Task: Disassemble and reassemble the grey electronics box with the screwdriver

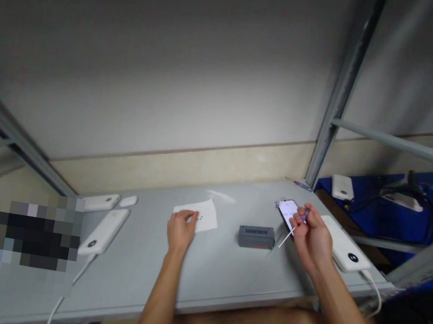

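Note:
My left hand [180,229] rests on the grey table [202,275], fingers curled onto the near corner of a white sheet of paper [200,215] that carries a few tiny dark specks. My right hand [310,236] is closed on a thin screwdriver [294,229], its shaft pointing down and left towards the table. Just behind that hand lies a phone [286,210] with a lit screen. A small dark grey box [256,237] sits between the two hands.
White power banks lie at the left [104,231], the far left [101,202] and the right [345,245], two with cables. A small white oval object [128,201] lies near the wall. A metal rack post [340,94] stands at the right; beyond it is a blue surface [381,210] with cables.

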The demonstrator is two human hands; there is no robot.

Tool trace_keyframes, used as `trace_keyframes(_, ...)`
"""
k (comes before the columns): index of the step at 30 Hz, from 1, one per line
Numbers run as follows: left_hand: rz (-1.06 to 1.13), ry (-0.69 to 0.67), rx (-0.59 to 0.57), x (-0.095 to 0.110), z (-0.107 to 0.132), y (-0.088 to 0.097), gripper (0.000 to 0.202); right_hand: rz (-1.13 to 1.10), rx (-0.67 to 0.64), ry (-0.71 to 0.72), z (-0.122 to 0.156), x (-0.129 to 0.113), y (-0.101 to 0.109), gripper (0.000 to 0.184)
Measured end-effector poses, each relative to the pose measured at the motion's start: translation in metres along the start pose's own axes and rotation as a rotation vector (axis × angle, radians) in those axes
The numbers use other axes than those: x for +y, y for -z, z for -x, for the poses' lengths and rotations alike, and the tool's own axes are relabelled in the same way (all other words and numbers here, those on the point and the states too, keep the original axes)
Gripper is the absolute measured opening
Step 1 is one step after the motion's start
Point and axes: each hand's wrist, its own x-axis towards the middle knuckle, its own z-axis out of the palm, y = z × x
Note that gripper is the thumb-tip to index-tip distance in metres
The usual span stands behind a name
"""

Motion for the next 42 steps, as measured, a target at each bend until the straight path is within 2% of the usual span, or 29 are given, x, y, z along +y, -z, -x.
trace_keyframes(3, -0.008, -0.019, -0.019, 0.004, 0.003, -0.004, 0.031, 0.027, 0.038, -0.010, -0.002, 0.003, 0.005, 0.012)
trace_keyframes(6, -0.009, -0.033, -0.025, 0.007, 0.003, -0.005, 0.032, 0.108, -0.010, -0.041, -0.004, 0.004, 0.009, 0.023)
trace_keyframes(8, -0.004, -0.033, -0.022, 0.006, 0.003, -0.006, 0.033, 0.238, -0.078, -0.062, -0.004, 0.006, 0.011, 0.030)
trace_keyframes(10, 0.006, -0.031, -0.016, 0.003, 0.003, -0.008, 0.033, 0.473, -0.141, -0.049, -0.003, 0.009, 0.013, 0.035)
trace_keyframes(12, 0.022, -0.026, 0.001, 0.000, 0.003, -0.010, 0.036, 0.772, -0.212, 0.030, -0.002, 0.014, 0.015, 0.036)
trace_keyframes(14, 0.042, -0.013, 0.036, -0.001, 0.003, -0.010, 0.040, 1.020, -0.281, 0.176, 0.000, 0.018, 0.017, 0.035)
trace_keyframes(17, 0.068, 0.023, 0.131, 0.000, 0.002, -0.006, 0.044, 1.236, -0.370, 0.360, 0.003, 0.020, 0.023, 0.035)
trace_keyframes(19, 0.086, 0.017, 0.190, 0.006, 0.003, -0.001, 0.043, 1.348, -0.453, 0.385, 0.006, 0.018, 0.027, 0.040)
trace_keyframes(21, 0.113, -0.043, 0.202, 0.019, 0.009, 0.004, 0.039, 1.449, -0.538, 0.364, 0.009, 0.015, 0.031, 0.047)
trace_keyframes(24, 0.176, -0.197, 0.127, 0.050, 0.030, 0.005, 0.031, 1.580, -0.609, 0.308, 0.011, 0.014, 0.037, 0.049)
trace_keyframes(27, 0.300, -0.375, -0.067, 0.085, 0.063, 0.001, 0.031, 1.670, -0.641, 0.253, 0.011, 0.017, 0.040, 0.034)
trace_keyframes(30, 0.381, -0.442, -0.271, 0.105, 0.090, -0.002, 0.066, 1.703, -0.656, 0.242, 0.012, 0.020, 0.037, 0.020)
trace_keyframes(32, 0.436, -0.414, -0.318, 0.108, 0.098, -0.002, 0.066, 1.705, -0.662, 0.264, 0.015, 0.023, 0.032, 0.017)
trace_keyframes(37, 0.516, -0.241, -0.260, 0.098, 0.095, -0.001, 0.035, 1.658, -0.732, 0.276, 0.020, 0.036, 0.025, 0.029)
trace_keyframes(42, 0.523, -0.291, -0.287, 0.097, 0.097, 0.002, 0.033, 1.649, -0.689, 0.250, 0.016, 0.045, 0.035, 0.059)
